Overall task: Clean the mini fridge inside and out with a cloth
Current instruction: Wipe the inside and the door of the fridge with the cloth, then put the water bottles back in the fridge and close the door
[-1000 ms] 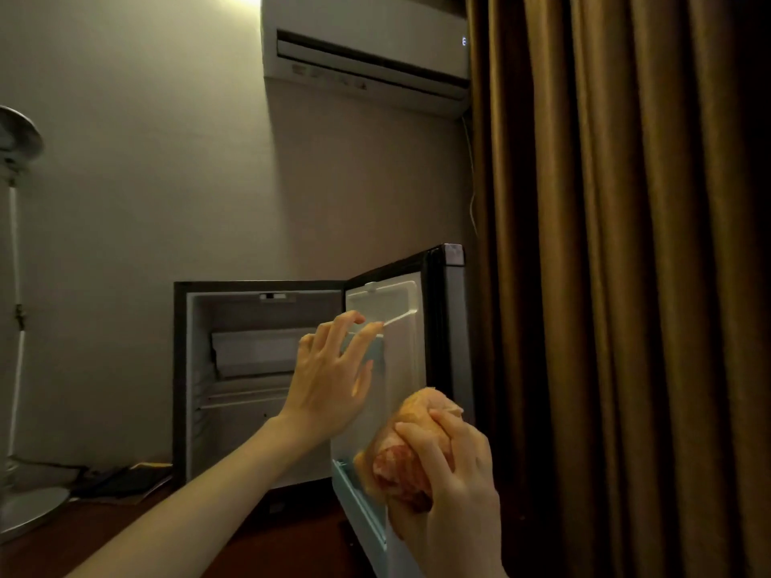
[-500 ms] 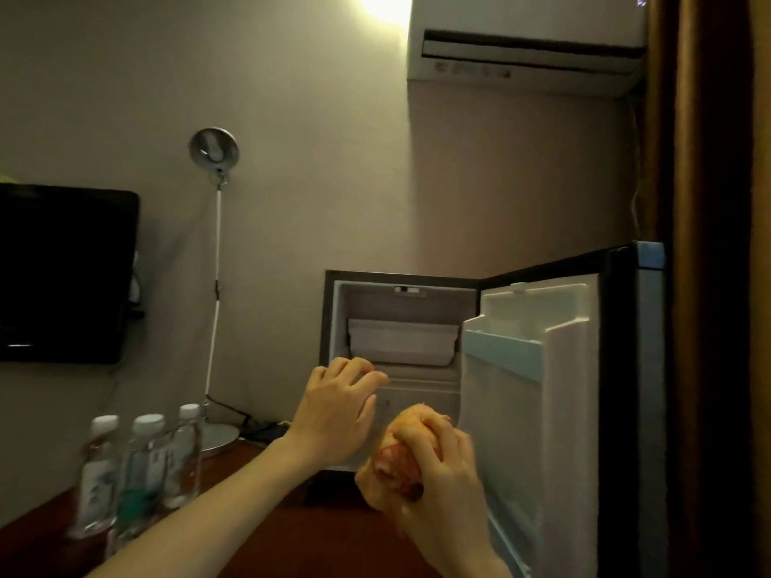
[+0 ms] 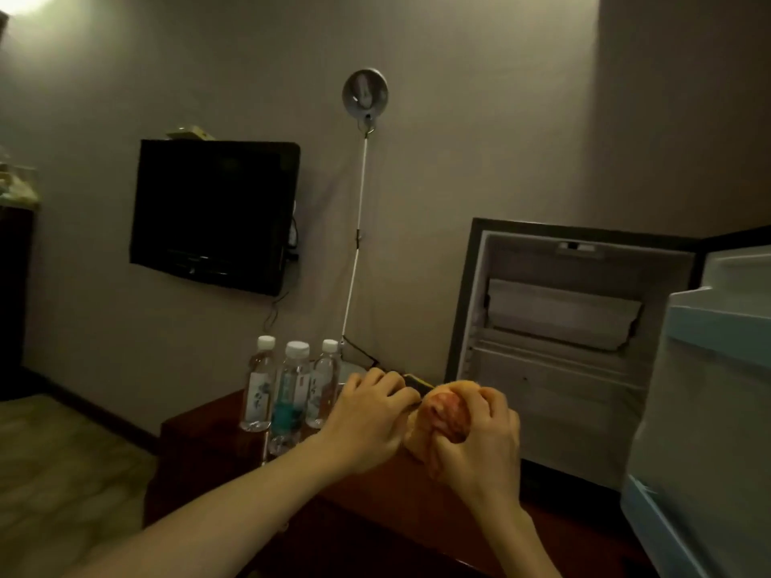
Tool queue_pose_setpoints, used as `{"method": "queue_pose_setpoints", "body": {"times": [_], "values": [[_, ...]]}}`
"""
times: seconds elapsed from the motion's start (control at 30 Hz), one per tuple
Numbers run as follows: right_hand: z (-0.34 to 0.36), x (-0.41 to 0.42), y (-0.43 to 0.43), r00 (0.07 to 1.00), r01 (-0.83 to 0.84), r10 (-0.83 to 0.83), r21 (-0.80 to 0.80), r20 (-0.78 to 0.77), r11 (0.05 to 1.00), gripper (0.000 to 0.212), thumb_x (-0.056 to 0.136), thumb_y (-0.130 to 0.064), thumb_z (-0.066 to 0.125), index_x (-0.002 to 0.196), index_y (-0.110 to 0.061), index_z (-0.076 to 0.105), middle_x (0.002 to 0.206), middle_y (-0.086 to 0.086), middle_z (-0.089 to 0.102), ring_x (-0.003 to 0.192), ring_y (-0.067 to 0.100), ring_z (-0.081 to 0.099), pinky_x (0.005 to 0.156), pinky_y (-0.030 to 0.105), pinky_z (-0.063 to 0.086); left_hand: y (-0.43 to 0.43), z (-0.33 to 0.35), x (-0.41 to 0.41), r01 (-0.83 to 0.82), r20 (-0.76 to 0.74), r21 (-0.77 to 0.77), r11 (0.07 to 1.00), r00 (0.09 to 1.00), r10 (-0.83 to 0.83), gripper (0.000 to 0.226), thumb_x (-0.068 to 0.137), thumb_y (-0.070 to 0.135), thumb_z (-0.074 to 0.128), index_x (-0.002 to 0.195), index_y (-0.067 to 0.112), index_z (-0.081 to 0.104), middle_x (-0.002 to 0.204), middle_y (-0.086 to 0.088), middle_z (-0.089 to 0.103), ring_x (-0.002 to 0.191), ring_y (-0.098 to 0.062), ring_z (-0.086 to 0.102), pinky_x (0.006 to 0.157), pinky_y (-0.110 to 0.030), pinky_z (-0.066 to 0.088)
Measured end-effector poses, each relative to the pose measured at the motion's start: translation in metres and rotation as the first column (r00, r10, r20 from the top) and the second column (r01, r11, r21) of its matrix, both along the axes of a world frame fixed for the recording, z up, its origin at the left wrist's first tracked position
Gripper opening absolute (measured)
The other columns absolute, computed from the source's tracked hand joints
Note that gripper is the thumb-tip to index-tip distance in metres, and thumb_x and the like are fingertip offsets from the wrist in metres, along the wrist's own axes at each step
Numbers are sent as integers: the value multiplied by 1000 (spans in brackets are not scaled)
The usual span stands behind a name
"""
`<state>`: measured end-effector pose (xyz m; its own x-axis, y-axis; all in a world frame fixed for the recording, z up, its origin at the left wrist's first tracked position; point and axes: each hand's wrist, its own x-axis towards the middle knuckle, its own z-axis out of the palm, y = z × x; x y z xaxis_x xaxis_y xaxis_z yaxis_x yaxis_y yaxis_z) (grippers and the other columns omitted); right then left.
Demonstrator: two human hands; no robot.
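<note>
Now right hand (image 3: 479, 446) grips balled cloth (image 3: 443, 410) near mini fridge (image 3: 559, 314); left hand (image 3: 367, 419) curled, grip unclear.

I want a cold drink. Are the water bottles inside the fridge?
No, the three water bottles stand on the wooden cabinet, left of the open mini fridge.

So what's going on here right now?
A person is at a mini fridge that sits on a wooden cabinet, its door swung wide open. The right hand grips a bunched orange cloth in front of the fridge opening. The left hand, fingers curled, sits right against the cloth; whether it holds it is unclear. The cloth appears to be on no fridge surface. Three water bottles stand left of the fridge.
</note>
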<state>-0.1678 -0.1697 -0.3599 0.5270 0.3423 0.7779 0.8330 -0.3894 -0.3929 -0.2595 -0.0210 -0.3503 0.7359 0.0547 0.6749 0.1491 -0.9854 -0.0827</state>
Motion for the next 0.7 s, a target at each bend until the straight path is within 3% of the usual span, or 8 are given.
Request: {"method": "queue_pose_setpoints", "body": {"times": [0.3, 0.5, 0.7], "values": [[-44, 34, 81, 983, 16, -47, -173, -175, 985, 57, 75, -36, 70, 128, -33, 49, 129, -1, 40, 117, 24, 40, 85, 35, 45, 53, -55, -3, -122, -180, -2, 992, 976, 120, 37, 91, 33, 46, 128, 27, 45, 124, 1, 47, 115, -22, 41, 94, -43, 37], [-70, 45, 127, 966, -27, -35, -233, -257, 972, 58, 76, -38, 67, 130, -35, 46, 131, -2, 38, 117, 24, 40, 84, 34, 47, 85, -80, -3, -207, -240, -93, 974, 954, 180, 36, 92, 32, 44, 127, 26, 45, 127, 1, 44, 120, -23, 38, 96, -42, 37], [-96, 46, 150, 955, -54, -67, -394, -288, 918, 59, 79, -47, 61, 133, -39, 38, 136, -4, 33, 121, 23, 39, 86, 30, 46, 107, -101, -5, -235, -281, -108, 966, 939, 197, 34, 94, 33, 40, 126, 27, 44, 124, 2, 45, 114, -21, 39, 93, -39, 36]]}}
